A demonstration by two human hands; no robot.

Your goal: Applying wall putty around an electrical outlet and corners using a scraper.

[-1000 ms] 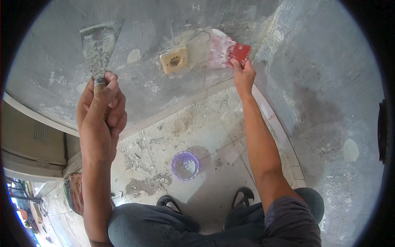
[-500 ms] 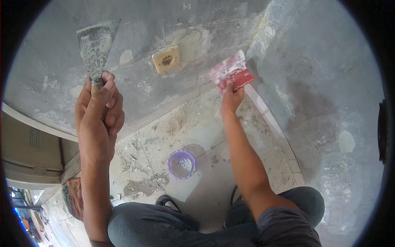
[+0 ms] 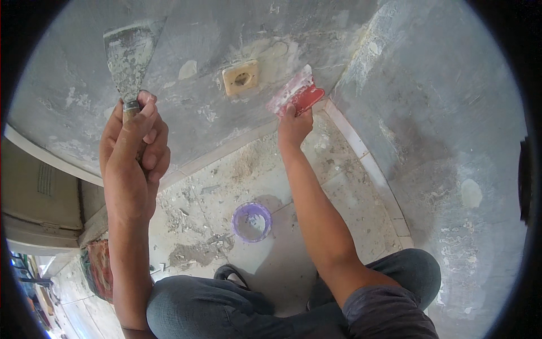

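On the left, my left hand (image 3: 134, 147) is wrapped round the wooden handle of a putty knife (image 3: 131, 59), whose broad metal blade points up and is crusted with dried filler. My right hand (image 3: 295, 125) reaches to the foot of the grey wall (image 3: 186, 34) and grips a red plastic spreader (image 3: 302, 96) smeared with white paste. The spreader is close to the wall, right of the yellowed wall socket (image 3: 240, 78); whether its edge touches the wall I cannot tell. Between my arms a purple tub (image 3: 252, 222) with whitish paste stands on the floor.
A second grey wall (image 3: 446, 141) meets the first in a corner at the right. Pale tile skirting (image 3: 361, 147) runs along the bottom. Debris and flakes lie over the tiled floor (image 3: 265, 169). A patterned cloth (image 3: 100, 268) lies at the left, below a doorway edge.
My right hand has moved left with the red spreader, away from the corner and toward the socket, and the spreader has tilted. My left hand holds the putty knife nearly as before.
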